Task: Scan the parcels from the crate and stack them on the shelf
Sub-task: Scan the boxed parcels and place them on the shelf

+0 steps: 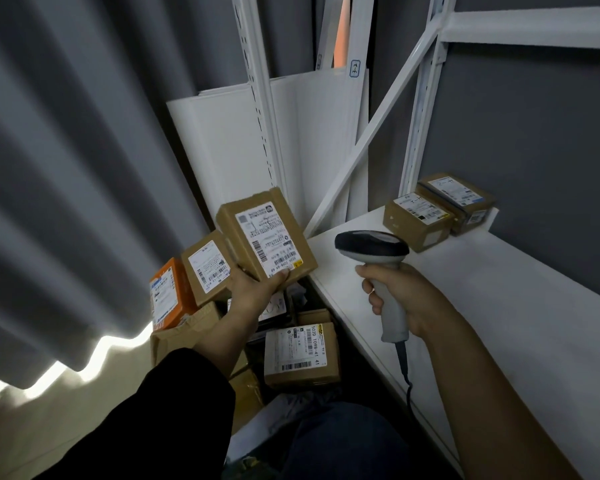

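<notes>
A small cardboard parcel (265, 237) is held up in the left hand (253, 289), thumb on its label, past the corner of the shelf (499, 306). The scanner (371, 251) is gripped by its handle in the right hand (395, 292). The parcel is judged light, stiff and smooth-faced, so a hold across two opposite edges is advised for stacking.

A grey curtain (66, 168) hung in folds at the left, light spilling under its hem onto the pale floor (21, 431). White boards (222, 150) leaned in the corner; a grey wall (534, 133) stood at the right
</notes>
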